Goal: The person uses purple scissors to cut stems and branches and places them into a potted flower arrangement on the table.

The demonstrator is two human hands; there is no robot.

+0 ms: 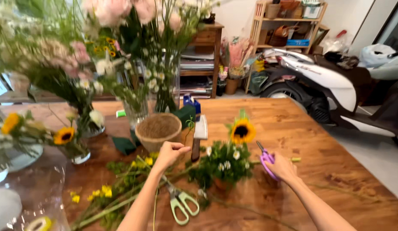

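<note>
Purple scissors [266, 161] sit in the right hand [283, 168], fingers curled tight round the handles, which are mostly hidden; only the thin blades poke out. They are just beside a small flower pot [221, 184] with a sunflower [243, 131], near the middle of the wooden table [327, 145]. The pot is nearly covered by leaves. The left hand [169, 153] has its fingers pinched shut, maybe on a thin stem, too small to tell. Green scissors [182, 203] lie below it. Tall flowers at the left look blurry.
</note>
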